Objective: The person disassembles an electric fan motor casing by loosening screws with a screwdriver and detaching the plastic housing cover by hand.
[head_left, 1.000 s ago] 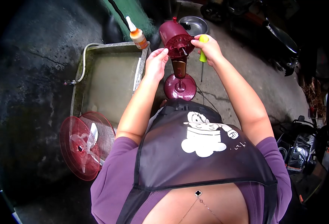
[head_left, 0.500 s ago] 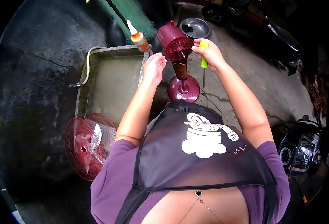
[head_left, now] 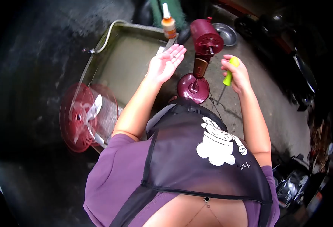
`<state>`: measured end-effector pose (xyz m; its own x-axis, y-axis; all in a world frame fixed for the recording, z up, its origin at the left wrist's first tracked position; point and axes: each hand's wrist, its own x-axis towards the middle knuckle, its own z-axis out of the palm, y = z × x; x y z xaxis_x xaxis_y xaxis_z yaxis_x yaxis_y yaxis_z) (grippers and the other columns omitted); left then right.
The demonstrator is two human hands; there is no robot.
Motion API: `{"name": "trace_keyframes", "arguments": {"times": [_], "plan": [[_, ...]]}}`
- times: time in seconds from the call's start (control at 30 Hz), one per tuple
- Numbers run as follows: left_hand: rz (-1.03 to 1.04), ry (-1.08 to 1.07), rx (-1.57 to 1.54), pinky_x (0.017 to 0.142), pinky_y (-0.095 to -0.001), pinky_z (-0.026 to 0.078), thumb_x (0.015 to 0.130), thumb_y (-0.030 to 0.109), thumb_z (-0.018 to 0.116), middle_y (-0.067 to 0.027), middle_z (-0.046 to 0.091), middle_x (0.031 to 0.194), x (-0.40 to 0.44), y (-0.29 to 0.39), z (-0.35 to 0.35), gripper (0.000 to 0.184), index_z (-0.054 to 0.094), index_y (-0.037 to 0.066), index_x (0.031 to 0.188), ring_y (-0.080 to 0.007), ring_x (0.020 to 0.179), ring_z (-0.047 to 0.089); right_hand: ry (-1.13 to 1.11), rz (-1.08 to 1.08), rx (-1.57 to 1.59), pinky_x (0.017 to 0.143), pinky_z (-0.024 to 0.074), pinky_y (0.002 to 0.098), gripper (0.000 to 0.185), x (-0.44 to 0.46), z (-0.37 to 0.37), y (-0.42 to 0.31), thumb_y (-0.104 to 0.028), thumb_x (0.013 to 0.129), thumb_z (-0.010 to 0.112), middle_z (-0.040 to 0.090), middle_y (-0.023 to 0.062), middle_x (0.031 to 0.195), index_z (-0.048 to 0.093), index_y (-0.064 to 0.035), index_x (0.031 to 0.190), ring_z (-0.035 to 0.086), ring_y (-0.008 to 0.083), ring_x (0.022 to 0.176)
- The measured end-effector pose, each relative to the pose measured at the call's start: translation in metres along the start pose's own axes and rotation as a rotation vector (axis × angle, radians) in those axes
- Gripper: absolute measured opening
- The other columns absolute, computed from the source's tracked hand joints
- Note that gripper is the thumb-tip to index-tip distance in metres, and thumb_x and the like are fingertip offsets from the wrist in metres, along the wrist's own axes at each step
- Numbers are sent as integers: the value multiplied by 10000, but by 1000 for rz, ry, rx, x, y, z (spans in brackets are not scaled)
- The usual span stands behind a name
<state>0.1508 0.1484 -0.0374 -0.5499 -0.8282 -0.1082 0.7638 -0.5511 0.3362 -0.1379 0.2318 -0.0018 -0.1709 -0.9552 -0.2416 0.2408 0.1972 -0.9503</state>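
Observation:
My right hand is wrapped round the yellow-green handle of a screwdriver, its shaft pointing down. Palm up and fingers stretched out, my left hand is near the sink's corner. A tiny dark speck, perhaps a screw, lies on its fingers; it is too small to name surely. Between and beyond my hands stands a dark red electric fan without blades or guard, its metal shaft bare, on a round base. Neither hand touches it.
A stone sink with cloudy water lies at left, a pale hose over its rim. An orange bottle with a white nozzle stands on its corner. Red fan guards and a white blade rest nearby. Behind are a metal basin and a motorbike.
My left hand has turned palm up and its fingers have straightened. My right hand has drawn back from the fan's motor housing, still with the screwdriver. The camera view has shifted and tilted.

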Motion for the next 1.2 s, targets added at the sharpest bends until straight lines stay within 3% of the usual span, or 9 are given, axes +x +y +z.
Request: {"name": "trace_keyframes", "arguments": {"times": [0.27, 0.47, 0.6, 0.67, 0.77, 0.87, 0.97, 1.13, 1.2], "plan": [[112, 209, 82, 1103, -417, 444, 910, -78, 532, -234, 519, 1363, -107, -26, -47, 486, 411, -72, 1381, -351, 1303, 512, -27, 162, -207, 607, 471, 246, 375, 14, -64, 105, -132, 872, 732, 595, 5, 903, 582, -62, 1208, 571, 110, 760], [246, 697, 232, 1022, -353, 518, 935, -47, 540, -235, 559, 1320, -226, -47, -95, 427, 438, -83, 1349, -309, 1224, 585, 165, 484, -291, 540, 473, 272, 346, -22, -158, 209, -88, 877, 700, 620, 43, 880, 539, -56, 1182, 585, 142, 689], [481, 1119, 395, 890, -320, 576, 941, -53, 520, -221, 621, 1217, -310, -39, -154, 319, 502, -87, 1258, -273, 1051, 674, 143, 597, -422, 503, 479, 283, 292, -57, -196, 246, -88, 882, 686, 628, 54, 841, 544, -49, 1135, 588, 151, 642], [575, 1278, 590, 755, -295, 586, 938, -63, 523, -172, 667, 1065, -347, -29, -192, 258, 559, -47, 1193, -226, 866, 695, 156, 628, -528, 506, 480, 291, 266, -66, -210, 259, -92, 883, 685, 636, 62, 855, 553, -47, 1110, 589, 154, 644], [456, 1438, 1091, 686, -278, 543, 923, 3, 618, -80, 701, 914, -383, -3, -223, 142, 630, 9, 1064, -155, 788, 672, 219, 644, -554, 516, 483, 309, 256, -92, -224, 274, -98, 876, 687, 633, 64, 841, 557, -43, 1090, 604, 164, 652], [391, 1372, 1710, 800, -403, 539, 845, -2, 656, -138, 691, 912, -403, 7, -242, 194, 638, 26, 1036, -308, 857, 685, 270, 676, -588, 538, 490, 313, 264, -128, -220, 272, -95, 847, 702, 628, 67, 807, 569, -17, 1061, 613, 175, 640], [312, 1324, 1739, 835, -428, 526, 809, -43, 638, -171, 668, 960, -404, 14, -234, 242, 631, 29, 1040, -367, 923, 657, 336, 625, -665, 556, 499, 309, 224, -156, -231, 286, -71, 812, 718, 644, 84, 808, 593, -2, 984, 609, 187, 620], [310, 1310, 1790, 822, -409, 521, 778, -71, 635, -194, 595, 1054, -405, 10, -239, 328, 597, 33, 1086, -341, 893, 637, 322, 603, -715, 546, 491, 309, 275, -180, -208, 269, -80, 819, 717, 647, 89, 809, 584, -9, 1049, 606, 176, 618], [400, 1320, 1733, 747, -362, 528, 803, -63, 636, -141, 558, 1034, -401, 9, -226, 317, 608, 38, 1103, -216, 745, 593, 310, 617, -729, 537, 486, 308, 297, -175, -192, 255, -84, 822, 715, 644, 87, 803, 578, -15, 1076, 604, 172, 616]]}}
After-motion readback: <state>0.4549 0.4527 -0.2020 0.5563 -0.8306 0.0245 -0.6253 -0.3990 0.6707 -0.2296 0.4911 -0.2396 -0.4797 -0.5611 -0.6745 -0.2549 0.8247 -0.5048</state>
